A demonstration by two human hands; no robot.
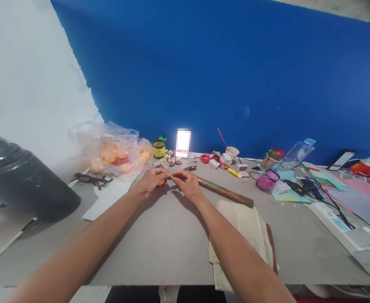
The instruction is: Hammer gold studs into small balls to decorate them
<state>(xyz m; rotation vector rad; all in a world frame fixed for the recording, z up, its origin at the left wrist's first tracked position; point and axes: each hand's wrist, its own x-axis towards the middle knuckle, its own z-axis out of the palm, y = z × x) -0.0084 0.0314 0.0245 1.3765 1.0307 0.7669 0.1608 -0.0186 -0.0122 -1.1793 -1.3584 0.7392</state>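
Observation:
My left hand and my right hand meet over the middle of the table, fingertips pinched close together. Under the left fingers shows part of a small yellow, rounded thing, mostly hidden. Something tiny and dark lies between the fingertips of both hands, too small to name. Behind and to the right of my right hand lies a hammer with a wooden handle, its claw head pointing away. Several shiny gold-coloured bells sit just beyond my hands.
A folded cream cloth lies under my right forearm. Left are a large dark bottle, glasses and a plastic bag of orange fruit. Right stand a paper cup, a purple pouch, a clear bottle and a power strip.

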